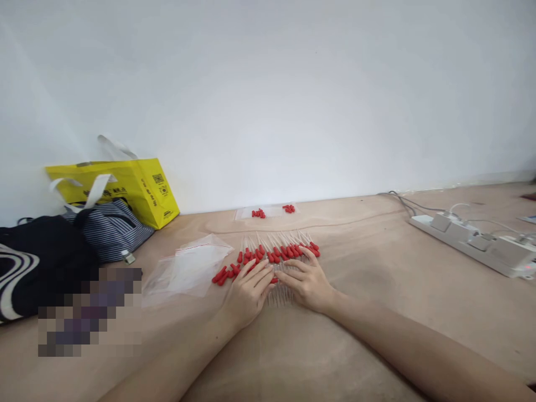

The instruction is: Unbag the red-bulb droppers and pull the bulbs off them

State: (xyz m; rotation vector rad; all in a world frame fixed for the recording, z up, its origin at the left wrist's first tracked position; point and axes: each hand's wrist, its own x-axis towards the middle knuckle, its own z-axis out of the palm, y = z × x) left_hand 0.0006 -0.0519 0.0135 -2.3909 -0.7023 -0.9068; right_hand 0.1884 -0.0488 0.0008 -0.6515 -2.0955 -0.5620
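Observation:
A spread row of droppers (288, 251) with red bulbs and thin clear tubes lies on the wooden table in front of me. My left hand (250, 287) rests over the near left droppers, fingers stretched out and close together, covering some red bulbs. Opposite it, my right hand (309, 283) lies over the right part, its fingers spread across bulbs and tubes. The fingertips of both hands almost meet in the middle. Loose red bulbs (224, 274) show just left of my left hand. What lies under the palms is hidden.
Clear zip bags (196, 262) lie to the left. Behind the row is a flat bag (247, 213) with red-bulbed pieces. A yellow bag (121, 187), a striped bag (115, 226) and a black bag (42, 262) stand left; a power strip (473, 243) lies right.

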